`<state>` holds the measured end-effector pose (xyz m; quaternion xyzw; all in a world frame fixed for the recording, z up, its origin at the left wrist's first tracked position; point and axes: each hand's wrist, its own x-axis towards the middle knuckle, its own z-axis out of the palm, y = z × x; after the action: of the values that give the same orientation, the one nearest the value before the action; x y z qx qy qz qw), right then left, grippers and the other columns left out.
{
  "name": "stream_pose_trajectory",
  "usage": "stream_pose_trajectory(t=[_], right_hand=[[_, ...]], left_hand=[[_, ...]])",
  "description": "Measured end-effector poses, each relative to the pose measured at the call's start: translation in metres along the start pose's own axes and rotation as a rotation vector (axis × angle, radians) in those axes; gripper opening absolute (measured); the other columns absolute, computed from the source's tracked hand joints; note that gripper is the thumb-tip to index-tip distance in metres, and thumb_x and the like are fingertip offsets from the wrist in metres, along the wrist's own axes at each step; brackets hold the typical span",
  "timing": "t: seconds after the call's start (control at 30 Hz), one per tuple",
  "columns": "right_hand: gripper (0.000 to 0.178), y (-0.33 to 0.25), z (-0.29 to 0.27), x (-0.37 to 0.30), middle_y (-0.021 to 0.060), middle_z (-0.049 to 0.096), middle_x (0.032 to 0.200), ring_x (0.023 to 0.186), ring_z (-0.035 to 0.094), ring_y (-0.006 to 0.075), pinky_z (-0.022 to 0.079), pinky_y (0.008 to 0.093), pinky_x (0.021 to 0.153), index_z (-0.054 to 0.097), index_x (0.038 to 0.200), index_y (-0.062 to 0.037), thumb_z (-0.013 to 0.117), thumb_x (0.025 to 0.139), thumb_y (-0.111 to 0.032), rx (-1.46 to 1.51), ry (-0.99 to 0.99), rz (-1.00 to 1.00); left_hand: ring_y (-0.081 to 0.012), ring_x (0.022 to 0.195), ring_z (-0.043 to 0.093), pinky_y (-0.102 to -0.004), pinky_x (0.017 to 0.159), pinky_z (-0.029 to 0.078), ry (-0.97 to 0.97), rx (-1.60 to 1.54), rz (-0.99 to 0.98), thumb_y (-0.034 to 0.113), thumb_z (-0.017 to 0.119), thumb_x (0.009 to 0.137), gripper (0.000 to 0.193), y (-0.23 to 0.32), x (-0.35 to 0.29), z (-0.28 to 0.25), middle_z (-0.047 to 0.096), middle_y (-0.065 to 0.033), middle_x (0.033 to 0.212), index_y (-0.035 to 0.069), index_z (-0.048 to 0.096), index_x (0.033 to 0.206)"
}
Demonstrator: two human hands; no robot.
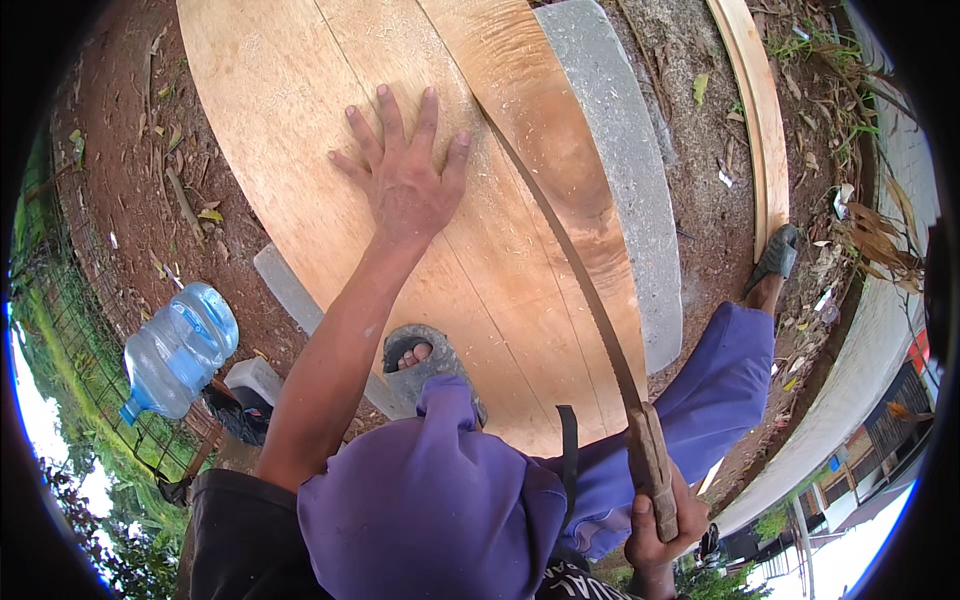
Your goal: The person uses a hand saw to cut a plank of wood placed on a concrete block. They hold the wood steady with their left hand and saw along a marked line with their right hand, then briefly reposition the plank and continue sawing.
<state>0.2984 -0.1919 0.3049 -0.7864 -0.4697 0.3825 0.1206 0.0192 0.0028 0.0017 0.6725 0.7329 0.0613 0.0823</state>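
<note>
My left hand (410, 182) lies flat on a wide wooden board (300, 120), fingers spread. Pencil-like lines run along the board, and sawdust is scattered over it. In my right hand (668, 520) is the wooden handle of a handsaw (578, 265). Its long, narrow, brownish blade reaches up across the board, with the far end in a cut that continues along one of the lines. My sandalled foot (412, 358) presses on the near part of the board. Grey blocks (625, 170) stick out from under the board.
A large clear blue water bottle (180, 350) lies at the left, beside a wire fence (85, 330). Long wooden strips (755, 120) lie on the ground at the right, close to my other sandalled foot (775, 262). Dry leaves and litter cover the soil. A pale wall (840, 400) curves along the right.
</note>
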Motion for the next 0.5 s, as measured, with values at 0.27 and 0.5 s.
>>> stream_pose_trajectory(t=[0.27, 0.5], right_hand=[[0.047, -0.001, 0.037, 0.053, 0.0196, 0.078, 0.092, 0.072, 0.077, 0.0213, 0.057, 0.0309, 0.067, 0.066, 0.129, 0.0086, 0.078, 0.086, -0.006, 0.062, -0.108, -0.210], [0.041, -0.038, 0.153, 0.172, 0.0143, 0.072, 0.077, 0.065, 0.069, 0.0148, 0.054, 0.0305, 0.063, 0.064, 0.131, 0.0084, 0.072, 0.093, -0.005, 0.289, -0.073, -0.176]], left_hand=[[-0.0567, 0.155, 0.006, -0.0869, 0.107, -0.001, 0.020, -0.008, 0.000, 0.059, 0.051, 0.102, 0.064, 0.000, -0.001, 0.003, 0.023, -0.0251, 0.168, 0.023, 0.052, 0.154], [-0.0573, 0.152, 0.016, -0.0854, 0.109, 0.009, 0.064, 0.062, 0.012, 0.059, 0.055, 0.100, 0.063, 0.003, 0.005, -0.001, 0.031, -0.0250, 0.165, 0.024, 0.053, 0.153]])
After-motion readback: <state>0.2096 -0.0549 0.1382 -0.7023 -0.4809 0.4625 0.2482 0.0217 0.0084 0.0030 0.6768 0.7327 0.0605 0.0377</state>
